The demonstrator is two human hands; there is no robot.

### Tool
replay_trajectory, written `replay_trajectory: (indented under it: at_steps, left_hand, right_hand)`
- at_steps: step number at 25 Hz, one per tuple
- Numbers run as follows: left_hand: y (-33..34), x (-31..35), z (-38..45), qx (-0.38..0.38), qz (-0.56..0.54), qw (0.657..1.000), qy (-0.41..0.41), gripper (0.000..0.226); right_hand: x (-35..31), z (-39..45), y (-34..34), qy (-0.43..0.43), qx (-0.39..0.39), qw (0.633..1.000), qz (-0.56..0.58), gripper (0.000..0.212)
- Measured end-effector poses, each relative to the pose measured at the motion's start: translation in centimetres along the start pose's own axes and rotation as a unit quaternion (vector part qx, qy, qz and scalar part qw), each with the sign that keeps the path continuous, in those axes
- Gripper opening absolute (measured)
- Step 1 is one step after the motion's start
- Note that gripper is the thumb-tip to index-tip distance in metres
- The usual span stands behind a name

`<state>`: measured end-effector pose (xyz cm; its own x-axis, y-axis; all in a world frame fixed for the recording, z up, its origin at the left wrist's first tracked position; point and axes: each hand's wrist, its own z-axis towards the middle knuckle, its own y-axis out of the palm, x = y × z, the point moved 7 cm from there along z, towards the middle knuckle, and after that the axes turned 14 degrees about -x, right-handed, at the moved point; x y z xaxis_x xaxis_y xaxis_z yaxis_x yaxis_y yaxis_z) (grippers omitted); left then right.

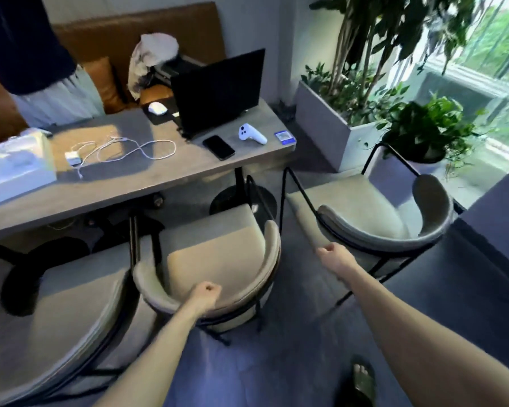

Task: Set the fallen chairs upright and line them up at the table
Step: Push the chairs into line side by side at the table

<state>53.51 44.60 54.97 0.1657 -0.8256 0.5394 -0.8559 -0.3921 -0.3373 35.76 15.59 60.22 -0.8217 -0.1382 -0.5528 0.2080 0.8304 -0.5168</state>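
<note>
Three beige upholstered chairs with thin black frames stand upright beside the grey table [130,183]. The left chair [62,312] is close to me, its seat partly under the table edge. The middle chair [218,248] faces the table. My left hand [207,298] lies on top of its curved backrest with the fingers curled over it. The right chair [373,212] stands off the table's end, turned away at an angle. My right hand [334,257] is a closed fist just against the outer left end of that chair's backrest, with nothing visible in it.
On the table lie a laptop [218,92], a phone [218,147], a white controller [251,134], a white cable [124,149] and a box [15,168]. A white planter [326,127] and a potted plant [423,133] stand behind the right chair. My sandalled foot [362,380] is on the floor.
</note>
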Motion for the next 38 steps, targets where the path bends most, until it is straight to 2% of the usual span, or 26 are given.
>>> replay_trajectory:
  at_steps: [3,6,11,13,16,18,20,22,26,31,34,38]
  left_hand:
    - [9.8,8.3,1.2,-0.052,-0.05,0.997,-0.03,0.02]
    - [17.9,15.4,3.7,-0.085,-0.091,0.991,-0.055,0.019]
    - [25.0,23.9,7.8,-0.097,-0.11,0.986,-0.083,0.042]
    - [26.7,26.7,9.5,-0.086,-0.12,0.985,-0.088,0.051]
    - [29.2,29.4,12.1,-0.065,-0.201,0.971,-0.111,0.075]
    - [30.9,30.6,13.4,-0.062,-0.272,0.952,-0.121,0.086]
    - [32.6,31.0,14.9,-0.047,-0.335,0.93,-0.142,0.091]
    - [33.6,31.1,16.0,-0.015,-0.388,0.91,-0.144,0.093]
    - [33.7,29.8,18.5,0.044,-0.415,0.895,-0.156,0.082]
    - [33.8,27.3,21.2,-0.019,-0.397,0.898,-0.19,0.051]
    - [33.5,27.3,21.1,-0.024,-0.394,0.901,-0.179,0.048]
    - [32.4,26.4,20.6,-0.019,-0.392,0.904,-0.167,0.054]
  right_hand:
    - [5.2,4.1,-8.7,0.017,0.019,1.0,0.017,0.03]
    - [10.1,8.3,-16.1,0.043,0.001,0.999,0.019,0.033]
    - [15.4,14.5,-23.6,0.079,-0.025,0.996,0.038,0.024]
    - [17.4,16.1,-25.9,0.107,0.003,0.992,0.062,0.03]
    - [20.7,16.6,-29.3,0.193,0.101,0.972,0.092,0.047]
    - [22.4,17.0,-30.6,0.216,0.12,0.959,0.137,0.062]
    - [24.0,18.7,-30.9,0.222,0.095,0.955,0.173,0.084]
    - [24.8,20.2,-30.4,0.236,0.07,0.946,0.211,0.093]
    - [25.5,21.0,-29.2,0.25,0.089,0.932,0.248,0.095]
    - [26.0,21.2,-29.0,0.271,0.084,0.929,0.236,0.098]
    - [26.0,20.9,-28.5,0.276,0.069,0.928,0.242,0.107]
    - [25.3,20.4,-27.5,0.281,0.065,0.929,0.232,0.104]
